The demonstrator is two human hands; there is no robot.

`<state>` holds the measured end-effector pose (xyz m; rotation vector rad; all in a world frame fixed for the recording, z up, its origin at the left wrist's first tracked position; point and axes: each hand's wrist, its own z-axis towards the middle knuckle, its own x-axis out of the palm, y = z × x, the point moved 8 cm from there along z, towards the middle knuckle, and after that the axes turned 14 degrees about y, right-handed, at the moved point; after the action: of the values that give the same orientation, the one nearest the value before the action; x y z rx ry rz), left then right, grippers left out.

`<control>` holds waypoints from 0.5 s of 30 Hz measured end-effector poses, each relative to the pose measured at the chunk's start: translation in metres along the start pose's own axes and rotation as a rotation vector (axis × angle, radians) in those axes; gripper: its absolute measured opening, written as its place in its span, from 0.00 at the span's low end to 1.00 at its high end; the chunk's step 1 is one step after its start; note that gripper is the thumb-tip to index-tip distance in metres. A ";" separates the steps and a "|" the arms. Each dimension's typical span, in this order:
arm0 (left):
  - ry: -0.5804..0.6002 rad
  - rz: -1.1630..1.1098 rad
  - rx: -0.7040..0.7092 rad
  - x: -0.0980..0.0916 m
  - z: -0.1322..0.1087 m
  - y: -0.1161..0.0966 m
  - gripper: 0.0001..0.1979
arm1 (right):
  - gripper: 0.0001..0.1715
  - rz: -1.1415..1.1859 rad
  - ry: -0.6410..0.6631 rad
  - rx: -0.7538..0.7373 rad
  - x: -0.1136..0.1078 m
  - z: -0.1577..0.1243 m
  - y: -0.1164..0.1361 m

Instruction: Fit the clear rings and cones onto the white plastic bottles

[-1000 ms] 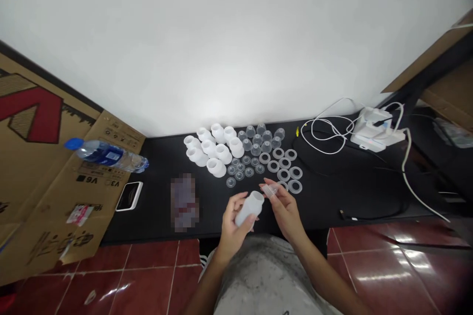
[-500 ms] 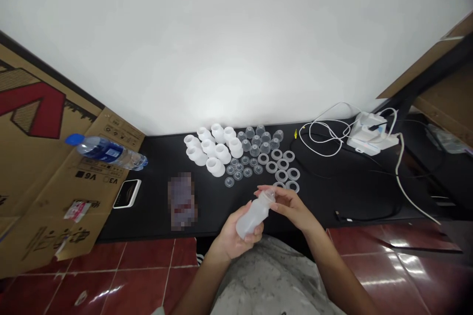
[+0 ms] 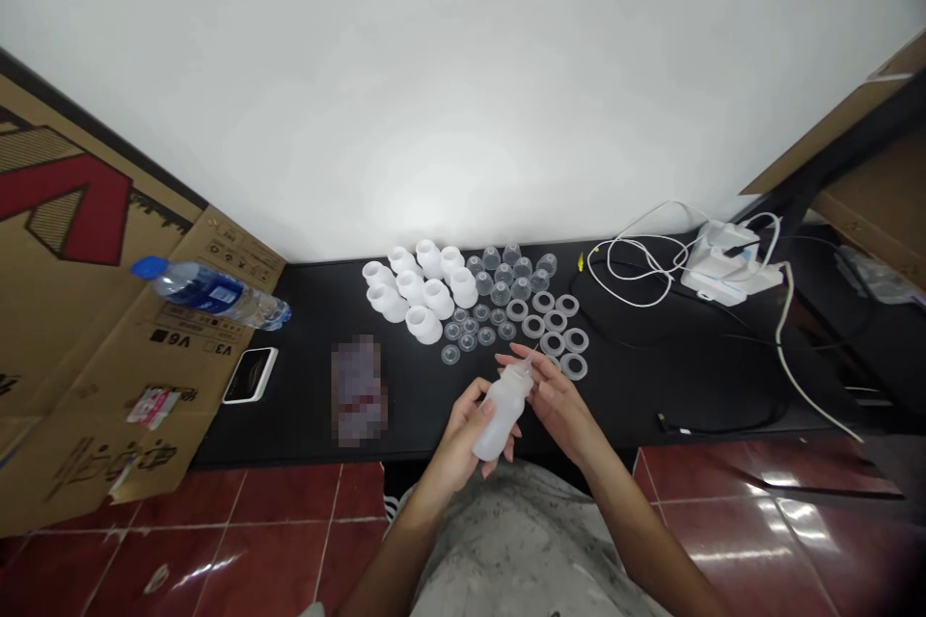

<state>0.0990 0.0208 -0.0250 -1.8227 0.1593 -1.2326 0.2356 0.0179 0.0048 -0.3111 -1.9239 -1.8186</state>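
Observation:
My left hand [image 3: 463, 439] is wrapped round a small white plastic bottle [image 3: 502, 415], held tilted over the near edge of the black table [image 3: 637, 386]. My right hand [image 3: 554, 400] pinches a clear nipple piece [image 3: 526, 369] against the bottle's mouth. Just beyond my hands lie rows of parts: several white bottles [image 3: 420, 289], clear nipples [image 3: 474, 333], clear domed caps [image 3: 510, 272] and translucent rings [image 3: 554, 323].
A water bottle [image 3: 209, 292] lies on flattened cardboard [image 3: 94, 347] at the left, with a phone [image 3: 250, 374] beside it. A blurred object [image 3: 358, 390] sits on the table. White cables and a power strip [image 3: 727, 265] are at the right. Red tiled floor [image 3: 759, 501] lies below.
My right hand brought the clear nipple from beside the bottle onto its mouth. Both hands and the bottle shifted slightly to the right and the bottle tilted more.

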 end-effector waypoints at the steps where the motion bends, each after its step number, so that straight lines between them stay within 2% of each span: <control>1: 0.009 -0.008 0.008 0.000 0.000 -0.001 0.22 | 0.37 0.014 0.008 0.009 0.002 0.000 0.000; 4: 0.028 -0.013 0.021 0.000 0.000 -0.002 0.22 | 0.33 -0.065 -0.070 -0.053 -0.002 0.000 0.009; 6: 0.024 -0.016 0.022 -0.001 -0.001 -0.001 0.23 | 0.39 -0.062 -0.068 -0.099 -0.001 0.000 0.013; 8: 0.016 -0.018 0.015 -0.001 -0.001 0.000 0.24 | 0.44 0.015 -0.014 -0.074 0.005 0.003 0.011; 10: 0.006 0.002 -0.001 0.000 -0.002 0.001 0.26 | 0.39 0.054 -0.016 -0.033 0.007 0.004 0.006; 12: -0.042 0.090 -0.009 0.000 -0.003 -0.001 0.27 | 0.31 0.009 -0.102 -0.028 0.002 0.003 0.005; 15: -0.215 0.354 0.038 -0.004 -0.010 -0.014 0.25 | 0.26 -0.085 -0.214 -0.027 -0.005 0.002 0.005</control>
<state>0.0839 0.0254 -0.0162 -1.7872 0.3201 -0.7841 0.2415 0.0211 0.0065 -0.4568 -2.0857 -1.9351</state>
